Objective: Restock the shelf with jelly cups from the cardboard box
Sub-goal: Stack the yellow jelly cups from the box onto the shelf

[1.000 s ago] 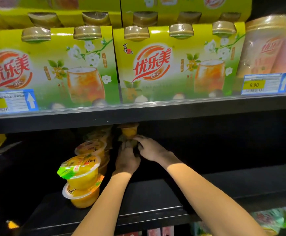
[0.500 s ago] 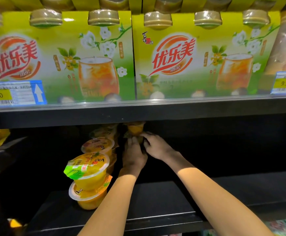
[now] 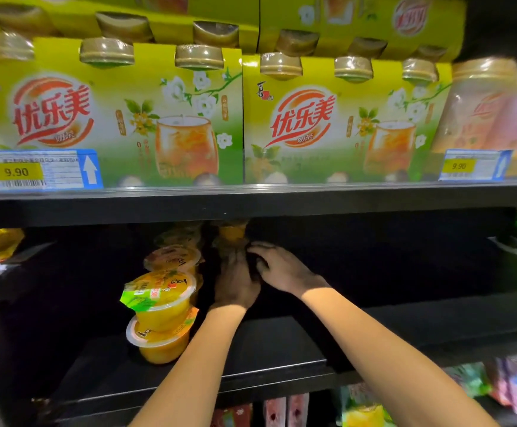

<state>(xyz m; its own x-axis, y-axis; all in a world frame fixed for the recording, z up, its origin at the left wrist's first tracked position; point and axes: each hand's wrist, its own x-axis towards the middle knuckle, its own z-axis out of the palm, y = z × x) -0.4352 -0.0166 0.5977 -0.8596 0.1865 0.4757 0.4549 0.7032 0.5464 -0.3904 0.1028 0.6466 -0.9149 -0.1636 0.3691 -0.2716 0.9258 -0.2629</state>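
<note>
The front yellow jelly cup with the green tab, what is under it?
Under the front jelly cup sits another jelly cup, stacked, resting on the dark shelf. More cups stand behind; how many is hidden in shadow.

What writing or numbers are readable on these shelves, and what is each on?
"优乐美": red brand name on the left yellow-green carton and the right carton.
"9.90": left price tag and right price tag.
Fine print on both tags and the jelly cup lids: too small or blurred to read.

Green-yellow milk tea multipacks [image 3: 343, 118] on upper shelf; price tags [image 3: 43, 169] reading 9.90 on rail below
</note>
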